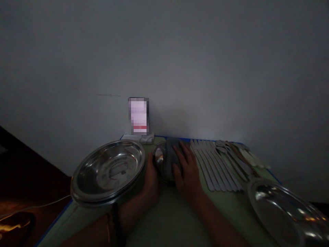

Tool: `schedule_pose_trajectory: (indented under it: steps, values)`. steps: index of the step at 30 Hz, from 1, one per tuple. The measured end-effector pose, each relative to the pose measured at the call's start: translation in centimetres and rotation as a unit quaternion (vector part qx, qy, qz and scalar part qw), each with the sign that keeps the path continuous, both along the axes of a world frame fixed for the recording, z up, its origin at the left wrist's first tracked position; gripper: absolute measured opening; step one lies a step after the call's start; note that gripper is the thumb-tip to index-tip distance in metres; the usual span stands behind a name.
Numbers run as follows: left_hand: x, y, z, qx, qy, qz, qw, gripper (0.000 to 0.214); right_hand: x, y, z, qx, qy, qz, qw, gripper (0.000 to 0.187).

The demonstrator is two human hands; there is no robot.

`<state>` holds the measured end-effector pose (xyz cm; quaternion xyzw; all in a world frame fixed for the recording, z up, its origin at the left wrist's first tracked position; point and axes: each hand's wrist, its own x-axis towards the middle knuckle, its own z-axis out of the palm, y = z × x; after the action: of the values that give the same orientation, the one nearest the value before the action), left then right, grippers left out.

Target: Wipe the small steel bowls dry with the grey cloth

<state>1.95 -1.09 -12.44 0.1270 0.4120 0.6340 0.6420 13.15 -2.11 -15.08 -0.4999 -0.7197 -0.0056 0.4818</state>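
Touching bowl (159, 155): left hand (151, 178), grip unclear; right hand (189, 169) splayed on cloth (170, 154), lengthwise outward

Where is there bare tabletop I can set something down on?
Bare green tabletop shows between the left forearm and right forearm. Another patch lies between the right forearm and the shiny metal dish, in front of the forks. It's crowded farther back: bowl, grey cloth, forks and spoons sit close. Stacked metal dishes take up much of the left.
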Motion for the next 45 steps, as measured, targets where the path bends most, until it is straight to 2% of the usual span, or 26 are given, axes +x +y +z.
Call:
schedule_pose_trajectory:
  steps: [2, 4, 6, 8, 11, 13, 16, 20, 26, 29, 33, 35, 37, 39, 41, 43, 45]
  values:
    - [-0.3, 0.1, -0.5, -0.005, 0.018, 0.026, 0.999, 0.031, -0.3, -0.4, 0.6, 0.026, -0.065, 0.029, 0.997, 0.053]
    - [-0.4, 0.3, -0.7, -0.007, 0.015, 0.017, 1.000, 0.032, -0.4, -0.3, 0.9, 0.036, -0.072, 0.038, 0.996, 0.052]
    - [-0.2, 0.5, -0.5, -0.001, 0.003, -0.009, 1.000, 0.034, -0.3, 0.2, 0.7, 0.029, -0.017, 0.031, 0.999, 0.046]
    - [0.0, 0.6, -0.2, -0.001, -0.009, -0.029, 1.000, 0.038, -0.1, 0.9, 0.3, -0.001, 0.085, 0.006, 0.996, 0.041]
    - [0.2, 0.5, 0.3, -0.014, -0.021, -0.041, 0.999, 0.041, 0.6, 1.7, -0.3, -0.090, 0.247, -0.028, 0.964, 0.043]
    - [0.2, 0.3, 0.4, -0.024, -0.008, -0.025, 0.999, 0.038, 1.0, 1.9, -0.4, -0.136, 0.304, -0.029, 0.942, 0.045]
    - [-0.1, 0.0, 0.5, -0.032, 0.026, -0.002, 0.999, 0.033, 1.7, 1.7, 0.2, -0.145, 0.316, -0.021, 0.937, 0.042]
    - [-0.3, 0.0, 0.4, -0.037, 0.016, -0.026, 0.999, 0.035, 2.4, 1.5, 0.8, -0.168, 0.304, -0.017, 0.938, 0.039]
    - [-0.4, -0.3, 0.5, -0.023, -0.027, -0.064, 0.997, 0.039, 2.6, 2.1, -0.9, -0.180, 0.363, -0.083, 0.910, 0.045]
    - [-0.2, -0.7, 1.0, -0.026, -0.011, -0.035, 0.999, 0.036, 2.2, 1.9, -1.1, -0.167, 0.354, -0.047, 0.919, 0.045]
    - [0.0, -1.0, 1.4, -0.044, -0.009, -0.023, 0.999, 0.038, 1.7, 1.3, -0.4, -0.161, 0.349, 0.049, 0.922, 0.047]
    - [0.0, -1.0, 1.3, -0.047, -0.016, -0.020, 0.999, 0.038, 1.7, 1.1, -0.1, -0.155, 0.334, 0.064, 0.927, 0.048]
    - [0.0, -0.8, 1.1, -0.043, -0.022, -0.012, 0.999, 0.037, 1.7, 0.8, 0.2, -0.113, 0.284, 0.077, 0.949, 0.048]
    - [0.0, -0.6, 1.0, -0.030, -0.018, 0.012, 0.999, 0.033, 1.6, 0.4, 0.5, -0.035, 0.190, 0.107, 0.975, 0.046]
    - [0.0, -0.4, 0.9, -0.019, -0.010, 0.040, 0.999, 0.030, 1.4, -0.1, 0.8, 0.031, 0.084, 0.139, 0.986, 0.046]
    - [-0.1, -0.2, 0.8, -0.001, -0.007, 0.047, 0.999, 0.031, 1.0, -0.4, 0.9, 0.054, 0.024, 0.143, 0.988, 0.047]
    - [-0.1, -0.1, 0.7, 0.005, -0.006, 0.035, 0.999, 0.032, 0.7, -0.3, 0.8, 0.043, 0.043, 0.119, 0.991, 0.043]
